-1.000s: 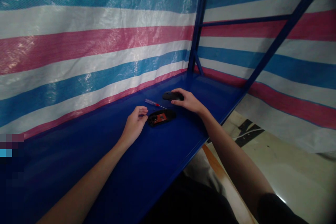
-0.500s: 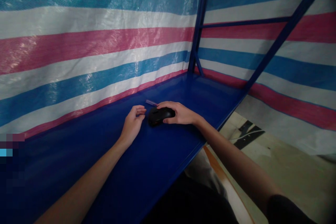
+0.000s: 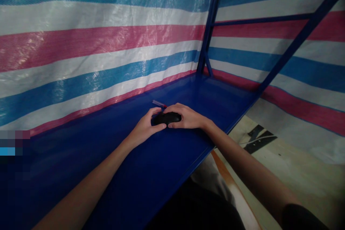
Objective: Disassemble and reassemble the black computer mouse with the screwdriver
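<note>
A black computer mouse (image 3: 169, 118) is held between my two hands, low over or on the blue shelf (image 3: 140, 172); I cannot tell whether it touches the surface. My right hand (image 3: 188, 115) grips its right end, thumb on the near side and fingers over the far side. Around the left end curls my left hand (image 3: 147, 124), its thumb along the near edge and its fingers at the far edge. Just behind the mouse lies a slim clear screwdriver-like or pen-like stick (image 3: 159, 104) with a red part, its right end close to my right fingertips.
Striped red, white and blue plastic sheeting (image 3: 107, 54) hangs behind the shelf and at the right. A blue metal post (image 3: 206, 43) rises at the far corner, and a slanted blue bar (image 3: 291, 50) runs along the right. Beyond the front edge shows the floor (image 3: 302, 179).
My left hand has moved right and closed around the left end of the mouse, which has turned slightly. My right hand keeps its grip. The view has shifted a little.
</note>
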A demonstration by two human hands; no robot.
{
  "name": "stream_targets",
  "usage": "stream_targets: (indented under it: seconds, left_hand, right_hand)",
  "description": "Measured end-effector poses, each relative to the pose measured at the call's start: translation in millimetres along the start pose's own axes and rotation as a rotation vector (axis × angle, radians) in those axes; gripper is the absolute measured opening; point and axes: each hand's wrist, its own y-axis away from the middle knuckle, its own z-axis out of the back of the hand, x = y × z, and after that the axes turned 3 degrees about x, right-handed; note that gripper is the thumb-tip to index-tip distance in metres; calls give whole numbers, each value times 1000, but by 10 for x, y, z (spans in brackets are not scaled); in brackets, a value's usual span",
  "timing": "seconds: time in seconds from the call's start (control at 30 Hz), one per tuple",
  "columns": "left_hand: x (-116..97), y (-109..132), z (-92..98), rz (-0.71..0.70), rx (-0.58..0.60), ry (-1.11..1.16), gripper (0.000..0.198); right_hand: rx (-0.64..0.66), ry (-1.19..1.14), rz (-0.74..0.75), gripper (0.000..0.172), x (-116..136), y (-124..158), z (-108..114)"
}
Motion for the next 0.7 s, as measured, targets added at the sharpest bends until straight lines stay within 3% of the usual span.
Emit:
stream_targets:
  seconds: [0.13, 0.43, 0.7]
  left_hand:
    - [7, 15, 2, 5, 71, -139, 61]
    - [-4, 2, -13, 4, 44, -181, 62]
    - [59, 7, -26, -3, 38, -162, 61]
  right_hand:
    - [27, 7, -23, 45, -1, 7, -12]
    - [63, -51, -47, 57, -18, 3, -31]
    - [66, 30, -80, 51, 9, 17, -6]
